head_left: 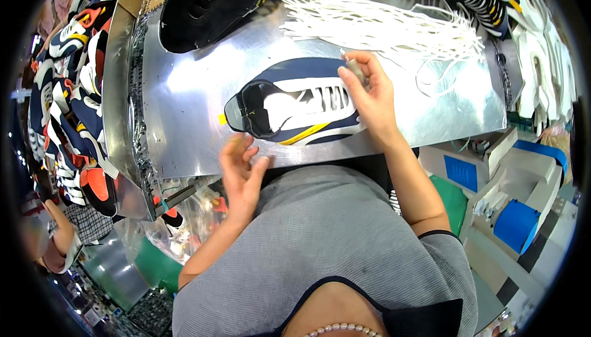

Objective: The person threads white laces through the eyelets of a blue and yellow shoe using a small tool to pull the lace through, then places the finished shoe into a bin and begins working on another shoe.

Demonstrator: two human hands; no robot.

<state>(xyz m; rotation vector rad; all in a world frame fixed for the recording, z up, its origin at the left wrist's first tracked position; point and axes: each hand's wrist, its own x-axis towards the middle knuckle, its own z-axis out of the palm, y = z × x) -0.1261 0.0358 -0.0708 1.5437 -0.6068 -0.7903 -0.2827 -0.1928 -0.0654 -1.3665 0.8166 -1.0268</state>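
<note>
A shoe upper [295, 110] lies on the metal table [184, 97], a lace bundle [381, 26] behind it; the right hand [369, 97] rests on its right end, the left hand [241, 174] at the table's near edge

Garment: grey knit top [320, 244], short-sleeved | Trim: dark edging at neckline and sleeve hem | Forearms: bare | Neck: pearl bead necklace [341, 329] is worn

Navy-white shoe upper [295, 106], seemingly yellow-striped
</note>
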